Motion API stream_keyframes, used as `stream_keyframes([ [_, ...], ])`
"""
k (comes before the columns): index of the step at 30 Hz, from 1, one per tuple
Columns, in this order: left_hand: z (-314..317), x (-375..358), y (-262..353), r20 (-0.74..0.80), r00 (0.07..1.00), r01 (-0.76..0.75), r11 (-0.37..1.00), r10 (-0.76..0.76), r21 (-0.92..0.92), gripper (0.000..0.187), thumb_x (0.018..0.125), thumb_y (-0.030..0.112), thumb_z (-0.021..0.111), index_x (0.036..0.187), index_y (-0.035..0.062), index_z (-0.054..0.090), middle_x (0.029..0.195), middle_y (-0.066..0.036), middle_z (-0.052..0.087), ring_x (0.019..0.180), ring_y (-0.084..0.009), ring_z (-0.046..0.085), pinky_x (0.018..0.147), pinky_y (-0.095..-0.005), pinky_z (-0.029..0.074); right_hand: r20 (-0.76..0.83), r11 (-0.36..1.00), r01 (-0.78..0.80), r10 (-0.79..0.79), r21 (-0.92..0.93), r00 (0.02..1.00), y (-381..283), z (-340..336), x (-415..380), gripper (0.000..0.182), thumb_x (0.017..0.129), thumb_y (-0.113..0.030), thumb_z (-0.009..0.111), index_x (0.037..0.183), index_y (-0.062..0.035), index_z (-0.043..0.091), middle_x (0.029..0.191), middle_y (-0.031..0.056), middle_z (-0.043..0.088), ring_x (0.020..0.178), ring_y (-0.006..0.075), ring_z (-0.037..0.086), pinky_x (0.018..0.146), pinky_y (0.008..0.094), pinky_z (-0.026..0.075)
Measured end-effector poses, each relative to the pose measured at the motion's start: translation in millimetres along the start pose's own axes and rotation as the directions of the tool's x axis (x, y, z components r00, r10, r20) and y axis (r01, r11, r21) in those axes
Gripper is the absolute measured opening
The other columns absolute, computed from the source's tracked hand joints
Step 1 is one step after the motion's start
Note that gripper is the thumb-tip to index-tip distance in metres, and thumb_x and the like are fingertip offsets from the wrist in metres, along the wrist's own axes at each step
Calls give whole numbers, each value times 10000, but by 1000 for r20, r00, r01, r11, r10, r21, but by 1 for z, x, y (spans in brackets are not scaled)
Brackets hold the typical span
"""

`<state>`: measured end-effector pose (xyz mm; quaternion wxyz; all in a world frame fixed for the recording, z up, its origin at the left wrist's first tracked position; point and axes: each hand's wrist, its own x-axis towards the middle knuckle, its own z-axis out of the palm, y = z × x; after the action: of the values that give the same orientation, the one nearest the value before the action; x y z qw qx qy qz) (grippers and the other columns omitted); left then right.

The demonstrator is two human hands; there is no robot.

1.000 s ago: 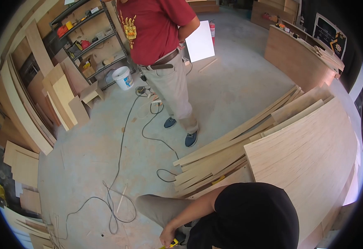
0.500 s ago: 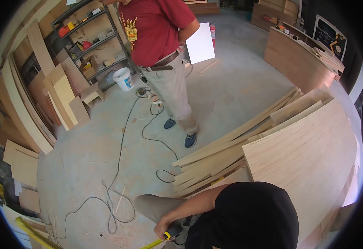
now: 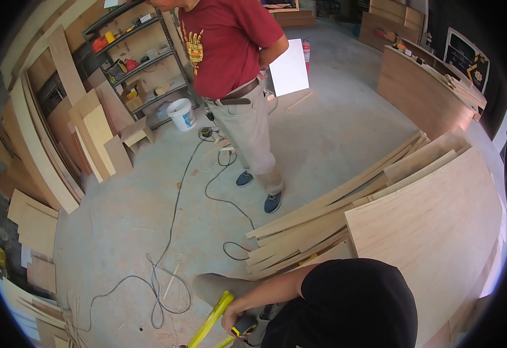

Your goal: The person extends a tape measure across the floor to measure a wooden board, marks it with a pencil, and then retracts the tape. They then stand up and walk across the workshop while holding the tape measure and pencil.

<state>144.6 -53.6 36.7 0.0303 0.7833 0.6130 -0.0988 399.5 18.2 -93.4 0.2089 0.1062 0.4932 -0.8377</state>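
Note:
My right hand (image 3: 231, 319) comes in from the lower right on a bent arm with a black sleeve (image 3: 358, 301). Its fingers are closed around a black and yellow tape measure (image 3: 244, 327), close to my bent knee (image 3: 215, 285). A length of yellow blade (image 3: 210, 320) rises beside the hand, and another piece of blade shows low at the frame's bottom edge. The blade's far part is cut off by that edge. My left hand is outside the view.
Thin wooden strips (image 3: 300, 243) and a large plywood sheet (image 3: 421, 209) lie at my right. A black cable (image 3: 154, 272) loops across the floor. A person in a red shirt (image 3: 227, 46) stands ahead. Boards (image 3: 94, 133), a white bucket (image 3: 182, 114) and shelves (image 3: 143, 61) are at the left.
The yellow blade has swung from the far lower left to beside my right hand, which still grips the tape measure. The whole view has shifted slightly right and down.

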Motion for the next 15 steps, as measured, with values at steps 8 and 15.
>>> stream_keyframes([
  [8, 6, 6, 14, -43, 998, -53, 996, 50, -78, 182, 816, 112, 477, 962, 96, 584, 762, -162, 628, 689, -384, 614, 581, -488, 490, -14, 1000, -23, 23, 15, 1000, 4, -3, 9, 323, 820, -146, 558, 892, 164, 611, 772, 254, 654, 628, 321, 667, 593, 425, 541],
  [15, -35, 21, 5, -307, 945, 40, 969, -116, -245, 211, 828, 90, 496, 1021, 42, 567, 765, -209, 611, 701, -416, 594, 594, -490, 462, -30, 994, -45, 48, 98, 998, 7, -7, 14, 288, 804, -128, 575, 862, 152, 610, 752, 242, 648, 595, 327, 652, 579, 430, 542],
])
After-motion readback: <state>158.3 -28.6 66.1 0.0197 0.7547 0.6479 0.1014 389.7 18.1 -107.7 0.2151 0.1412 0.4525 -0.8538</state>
